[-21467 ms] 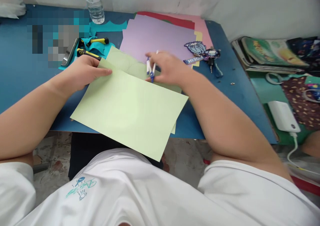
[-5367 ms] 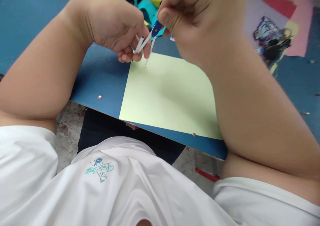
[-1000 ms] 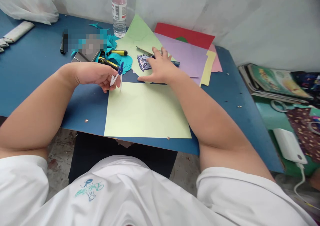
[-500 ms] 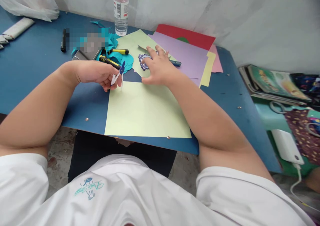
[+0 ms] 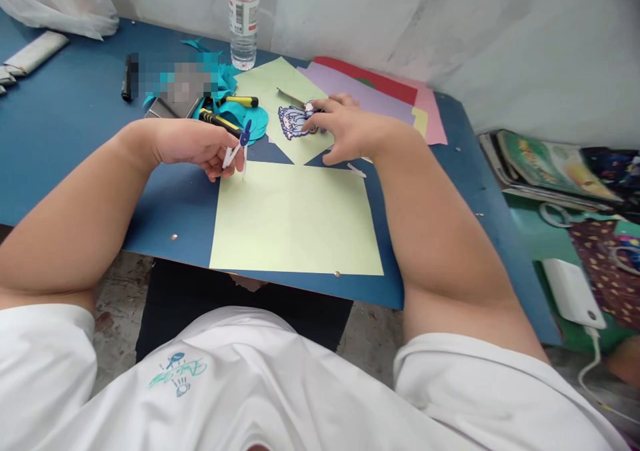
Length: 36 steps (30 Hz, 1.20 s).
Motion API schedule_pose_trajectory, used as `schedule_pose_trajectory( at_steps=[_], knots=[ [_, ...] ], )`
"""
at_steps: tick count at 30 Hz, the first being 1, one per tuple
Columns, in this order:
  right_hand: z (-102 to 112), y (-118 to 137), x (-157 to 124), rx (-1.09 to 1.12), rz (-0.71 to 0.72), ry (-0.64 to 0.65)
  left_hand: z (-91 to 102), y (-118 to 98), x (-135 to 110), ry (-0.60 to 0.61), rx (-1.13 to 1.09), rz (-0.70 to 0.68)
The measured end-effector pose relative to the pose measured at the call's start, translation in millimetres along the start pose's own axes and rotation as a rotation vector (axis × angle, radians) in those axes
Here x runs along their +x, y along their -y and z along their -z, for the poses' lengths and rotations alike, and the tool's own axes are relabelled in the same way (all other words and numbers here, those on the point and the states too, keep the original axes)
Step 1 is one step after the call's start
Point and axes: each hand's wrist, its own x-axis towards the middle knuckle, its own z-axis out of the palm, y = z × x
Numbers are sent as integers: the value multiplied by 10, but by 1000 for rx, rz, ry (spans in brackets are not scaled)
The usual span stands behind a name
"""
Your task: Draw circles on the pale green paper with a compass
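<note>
My left hand (image 5: pixel 193 146) is closed on a blue and white drawing compass (image 5: pixel 237 151), whose points rest at the top left corner of a light green paper sheet (image 5: pixel 295 221) lying on the blue table (image 5: pixel 65 138). My right hand (image 5: pixel 350 133) reaches past the sheet's far edge, its fingers curled beside a blue and white keychain figure (image 5: pixel 293 121) that lies on a second green sheet (image 5: pixel 273 88). What the right fingers pinch, if anything, is hidden. A small white stick (image 5: pixel 357 170) lies just below that hand.
A water bottle (image 5: pixel 244 18) stands at the back by the wall. Yellow-handled tools (image 5: pixel 235 102) and teal scraps (image 5: pixel 240 114) lie left of the keychain, a black marker (image 5: pixel 127 78) further left. Coloured paper sheets (image 5: pixel 380 94) are stacked at the back right. Books (image 5: pixel 545 164) and a white charger (image 5: pixel 570 291) lie right.
My right hand has slid right and slightly back, off the keychain figure, which now shows whole. The coloured sheets have shifted right. My left hand holds the compass in the same place.
</note>
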Motion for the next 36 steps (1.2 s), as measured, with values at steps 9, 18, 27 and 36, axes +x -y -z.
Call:
schedule_pose_trajectory(
  at_steps=[9,18,27,36],
  knots=[
    [-6,-111,-52,-38,10,-128,-15,-55,-20,-7,19,20],
    [-130,-436,-77,173,-193,-236,-16,-49,-23,-27,-26,34],
    [-344,-547,164,214,-364,-350,-12,-16,-11,-15,-26,7],
    [-292,-777,524,378,-341,-396,-40,-99,-111,3,-52,-2]
  ],
)
